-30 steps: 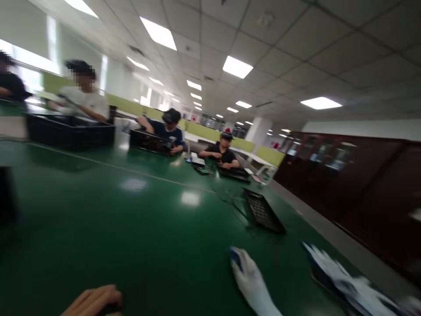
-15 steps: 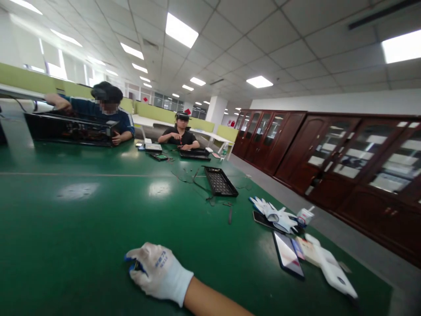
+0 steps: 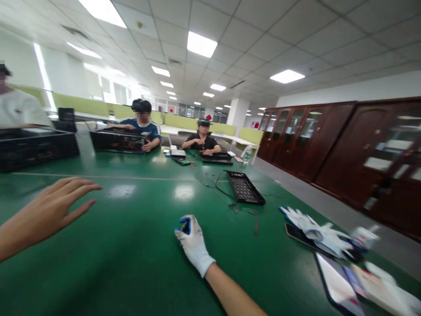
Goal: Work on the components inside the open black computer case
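While the bare left hand (image 3: 61, 204) hangs spread above the glossy green tabletop (image 3: 131, 259), the white-knit, blue-coated gloved right hand (image 3: 192, 240) curls; whether it pinches anything, I can't tell. Beyond lies a black rectangular tray (image 3: 246, 188).

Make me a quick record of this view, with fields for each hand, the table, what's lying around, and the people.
left hand: bare left hand, fingers spread, apparently raised, nothing visible in it
right hand: gloved right hand, fingers curled; contents of the grip too dark to tell
surface: green table
ahead of right hand: black tray, thin dark cables beside it
right side: white gloves partly over a phone
across table: people in white, blue and black tops
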The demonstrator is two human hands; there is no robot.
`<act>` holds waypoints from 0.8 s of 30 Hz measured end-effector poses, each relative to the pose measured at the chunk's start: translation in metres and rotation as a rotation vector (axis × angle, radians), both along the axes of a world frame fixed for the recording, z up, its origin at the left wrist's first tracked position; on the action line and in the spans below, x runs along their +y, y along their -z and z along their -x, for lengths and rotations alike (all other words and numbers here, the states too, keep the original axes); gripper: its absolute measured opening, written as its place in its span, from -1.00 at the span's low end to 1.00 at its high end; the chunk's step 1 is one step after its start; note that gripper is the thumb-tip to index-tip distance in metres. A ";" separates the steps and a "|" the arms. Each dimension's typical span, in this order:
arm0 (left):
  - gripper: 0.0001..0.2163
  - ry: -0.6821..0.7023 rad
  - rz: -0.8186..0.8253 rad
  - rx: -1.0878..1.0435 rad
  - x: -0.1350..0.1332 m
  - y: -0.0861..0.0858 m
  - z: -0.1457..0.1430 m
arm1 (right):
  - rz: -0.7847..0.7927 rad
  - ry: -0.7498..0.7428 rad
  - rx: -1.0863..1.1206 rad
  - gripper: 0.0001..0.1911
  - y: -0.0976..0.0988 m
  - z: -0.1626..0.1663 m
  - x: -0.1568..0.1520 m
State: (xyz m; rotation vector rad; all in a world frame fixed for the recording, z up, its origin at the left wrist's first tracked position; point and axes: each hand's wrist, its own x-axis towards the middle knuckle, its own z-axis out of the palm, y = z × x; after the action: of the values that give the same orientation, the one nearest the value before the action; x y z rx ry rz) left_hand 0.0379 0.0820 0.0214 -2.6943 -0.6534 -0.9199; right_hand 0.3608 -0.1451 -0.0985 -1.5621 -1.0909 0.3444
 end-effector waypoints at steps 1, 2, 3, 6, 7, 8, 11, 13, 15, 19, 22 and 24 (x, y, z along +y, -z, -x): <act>-0.49 -0.056 -0.037 0.014 0.011 -0.015 -0.003 | 0.013 -0.014 0.037 -0.69 0.000 -0.002 0.001; -0.47 -0.105 -0.058 0.028 0.020 -0.029 -0.007 | 0.033 -0.038 0.072 -0.68 0.000 -0.003 0.000; -0.44 -0.145 -0.071 0.044 0.028 -0.041 -0.011 | 0.060 -0.061 0.098 -0.63 -0.001 -0.003 0.000; -0.41 -0.221 -0.064 0.082 0.045 -0.058 -0.024 | 0.137 -0.133 0.081 -0.45 -0.007 -0.002 -0.008; -0.41 -0.232 -0.055 0.093 0.049 -0.058 -0.029 | 0.142 -0.150 0.052 -0.44 -0.009 -0.001 -0.010; -0.40 -0.237 -0.042 0.105 0.052 -0.056 -0.033 | 0.136 -0.161 0.026 -0.46 -0.012 0.000 -0.013; -0.41 -0.225 -0.007 0.138 0.056 -0.044 -0.044 | 0.079 -0.120 -0.019 -0.55 -0.014 0.000 -0.014; -0.43 -0.203 0.006 0.157 0.053 -0.038 -0.049 | 0.067 -0.054 -0.030 -0.59 -0.011 -0.002 -0.011; -0.45 -0.185 0.016 0.172 0.047 -0.036 -0.050 | 0.092 -0.005 -0.006 -0.55 -0.008 -0.004 -0.007; -0.48 -0.206 0.069 0.206 0.037 -0.044 -0.043 | 0.176 -0.065 0.177 -0.40 -0.010 -0.003 -0.006; -0.53 -0.262 0.140 0.245 0.037 -0.052 -0.034 | 0.211 -0.154 0.244 -0.32 -0.014 0.000 -0.009; -0.57 -0.301 0.182 0.269 0.039 -0.054 -0.029 | 0.231 -0.173 0.213 -0.32 -0.013 0.000 -0.011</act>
State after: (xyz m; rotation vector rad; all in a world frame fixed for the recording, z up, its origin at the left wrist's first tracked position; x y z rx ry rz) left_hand 0.0666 0.1205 0.0751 -2.6967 -1.0854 -0.4337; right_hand 0.3607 -0.1557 -0.0854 -1.5920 -1.0486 0.7600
